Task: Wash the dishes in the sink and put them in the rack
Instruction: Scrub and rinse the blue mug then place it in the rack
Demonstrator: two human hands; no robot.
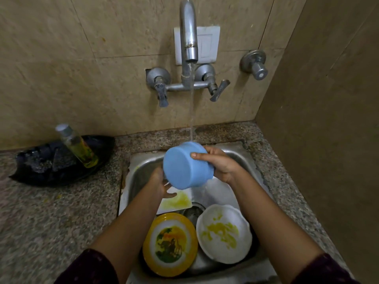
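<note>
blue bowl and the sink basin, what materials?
Blue bowl: looks like plastic, matte and opaque, uniform colour with soft highlights. Sink: likely stainless steel, brushed grey with dull reflections and water spotting.

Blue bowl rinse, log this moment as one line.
phase: rinsing | held: blue plastic bowl, both hands, under running tap water | left hand | right hand | waiting in steel sink: yellow plate, white plate

Blue bowl (185, 166), yellow-rimmed pictured plate (170, 243), white yellow-smeared plate (224, 233).
</note>
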